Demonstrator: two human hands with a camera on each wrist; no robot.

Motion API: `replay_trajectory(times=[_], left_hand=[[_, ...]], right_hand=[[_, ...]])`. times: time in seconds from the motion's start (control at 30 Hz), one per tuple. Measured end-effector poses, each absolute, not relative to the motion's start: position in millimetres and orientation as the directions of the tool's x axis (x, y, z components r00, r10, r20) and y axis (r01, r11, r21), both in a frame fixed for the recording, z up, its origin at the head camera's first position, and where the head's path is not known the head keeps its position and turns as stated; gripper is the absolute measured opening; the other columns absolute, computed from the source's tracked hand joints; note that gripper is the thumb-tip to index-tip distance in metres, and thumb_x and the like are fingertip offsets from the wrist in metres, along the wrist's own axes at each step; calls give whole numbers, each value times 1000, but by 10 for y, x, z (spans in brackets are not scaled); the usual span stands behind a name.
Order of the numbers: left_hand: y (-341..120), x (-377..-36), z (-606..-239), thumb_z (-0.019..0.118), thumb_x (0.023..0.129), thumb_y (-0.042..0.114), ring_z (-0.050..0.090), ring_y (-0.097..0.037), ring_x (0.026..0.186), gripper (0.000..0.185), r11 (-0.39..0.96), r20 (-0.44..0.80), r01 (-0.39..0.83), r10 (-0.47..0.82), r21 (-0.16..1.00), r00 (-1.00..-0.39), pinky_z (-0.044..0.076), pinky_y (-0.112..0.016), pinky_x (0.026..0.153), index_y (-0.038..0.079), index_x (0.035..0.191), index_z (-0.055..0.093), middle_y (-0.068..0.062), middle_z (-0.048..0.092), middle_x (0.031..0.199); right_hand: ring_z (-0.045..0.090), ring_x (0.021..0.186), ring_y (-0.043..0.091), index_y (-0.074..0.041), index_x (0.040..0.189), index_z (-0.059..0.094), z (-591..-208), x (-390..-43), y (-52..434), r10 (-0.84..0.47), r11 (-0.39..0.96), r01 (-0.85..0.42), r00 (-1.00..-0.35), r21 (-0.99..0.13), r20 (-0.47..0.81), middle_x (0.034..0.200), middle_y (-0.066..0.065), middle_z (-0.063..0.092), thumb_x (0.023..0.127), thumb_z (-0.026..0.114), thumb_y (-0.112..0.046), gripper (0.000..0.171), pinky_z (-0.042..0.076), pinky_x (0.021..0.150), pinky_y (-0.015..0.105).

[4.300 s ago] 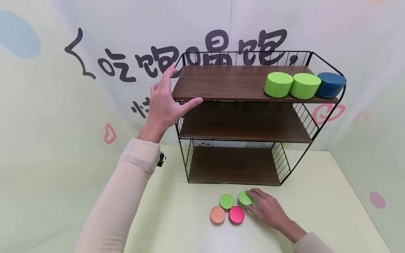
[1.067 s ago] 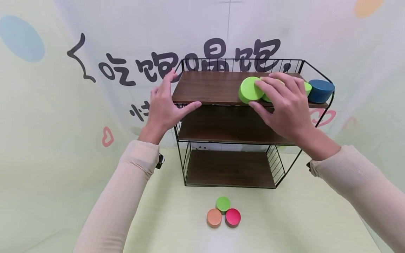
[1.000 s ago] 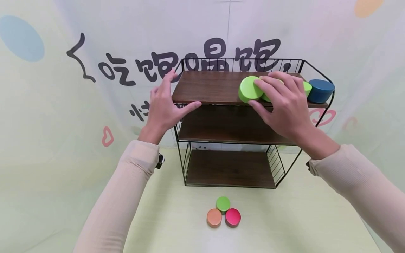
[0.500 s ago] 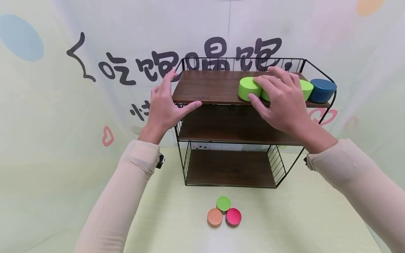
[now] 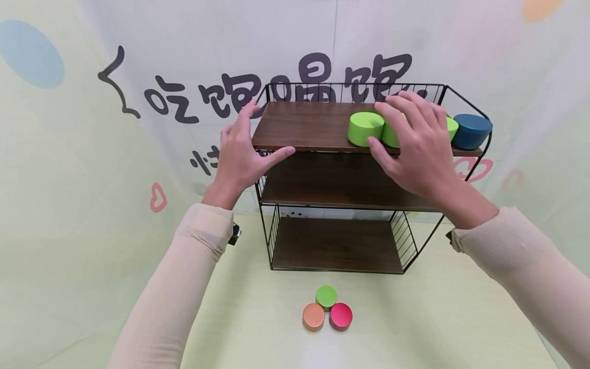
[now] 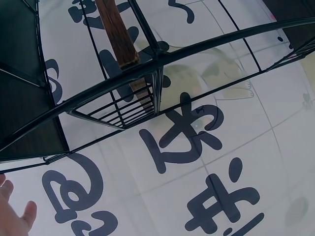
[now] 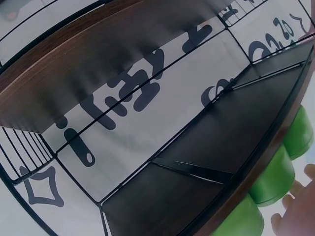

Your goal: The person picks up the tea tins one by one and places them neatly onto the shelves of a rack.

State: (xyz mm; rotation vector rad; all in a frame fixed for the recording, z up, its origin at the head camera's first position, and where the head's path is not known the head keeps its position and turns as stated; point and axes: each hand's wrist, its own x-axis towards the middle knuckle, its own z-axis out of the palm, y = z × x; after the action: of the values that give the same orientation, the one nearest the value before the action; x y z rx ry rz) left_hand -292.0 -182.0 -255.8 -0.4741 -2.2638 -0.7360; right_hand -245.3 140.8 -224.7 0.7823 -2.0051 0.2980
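Our right hand (image 5: 417,148) rests with straight fingers on the green tins (image 5: 365,128) on the top shelf (image 5: 304,128). Our left hand (image 5: 239,154), fingers spread apart, touches the shelf's corner.

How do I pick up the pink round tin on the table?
Grip the pink round tin by its curved side wall, coming straight down from above. It lies flat on the table, so only the rim offers a hold. The orange tin touches its left side and the green tin its upper left, so put fingers on the free front and right-rear sides.
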Motion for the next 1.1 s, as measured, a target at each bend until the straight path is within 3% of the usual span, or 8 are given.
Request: replay_trajectory(times=[0.2,0.47,0.77,1.1], left_hand=[[-1808,-2922,-2557,78,73,64,39,-12,139,109,769,710,517,120,375,-694,21,-42,115,10,154,31,0,39,156],[-1822,-2910,-2553,78,73,64,38,-11,139,109,771,707,512,117,379,-698,20,-41,115,10,155,30,1,38,157],[-1818,-2907,-2549,78,74,63,39,-14,139,108,771,702,508,114,384,-703,20,-41,115,9,155,31,-1,37,158],[-1811,-2916,-2550,79,74,62,39,-11,139,108,771,709,516,121,374,-695,20,-40,115,9,155,30,0,40,155]], right_hand=[[47,128,40,-2,131,60,-2361,-2327,1465,-376,725,-680,-257,110,890,132,22,59,92,59,-34,51,32,104,56],[51,124,42,0,125,64,-2639,-2193,1533,-334,696,-713,-220,82,917,129,21,62,93,57,-39,51,35,99,57],[52,123,42,0,128,64,-3028,-2087,1573,-336,692,-720,-260,49,905,130,21,61,94,56,-40,52,35,103,54],[52,121,43,1,129,63,-3463,-2054,1567,-366,673,-740,-324,8,872,130,22,61,98,53,-40,52,37,94,58]])
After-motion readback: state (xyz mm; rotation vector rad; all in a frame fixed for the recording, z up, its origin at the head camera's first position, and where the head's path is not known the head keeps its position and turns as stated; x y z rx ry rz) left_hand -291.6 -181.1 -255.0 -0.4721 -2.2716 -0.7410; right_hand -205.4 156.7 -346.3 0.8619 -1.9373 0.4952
